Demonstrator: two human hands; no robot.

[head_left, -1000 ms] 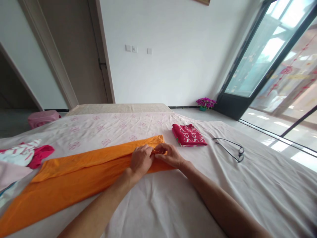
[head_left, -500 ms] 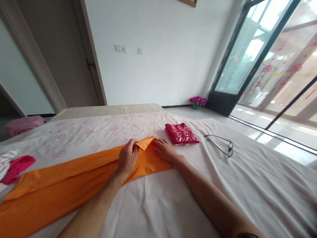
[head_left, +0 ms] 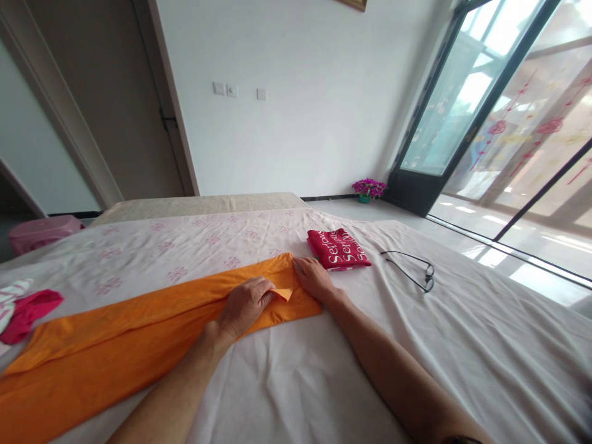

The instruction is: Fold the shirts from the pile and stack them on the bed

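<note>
A long orange garment (head_left: 139, 345) lies folded lengthwise across the bed, running from the lower left to the middle. Its exact kind does not show. My left hand (head_left: 247, 303) pinches a small flap of it between thumb and fingers near the right end, the flap's point facing right. At that right edge, my right hand (head_left: 317, 279) rests with fingers laid out on the cloth and the sheet beside it. Just beyond my right hand sits a folded red cloth (head_left: 340, 250) with white lettering.
Black-framed glasses (head_left: 416, 271) lie right of the red cloth on the pale, wrinkled sheet (head_left: 296, 382). Pink and white clothes (head_left: 30, 311) are heaped at the left. Past the bed's edges stand a pink stool (head_left: 46, 231) and a pot of purple flowers (head_left: 369, 190).
My left hand pulled the garment's corner away from my right hand, then lowered the flap toward me. My right hand let go of the cloth and now rests at its edge. The view turned slightly right.
</note>
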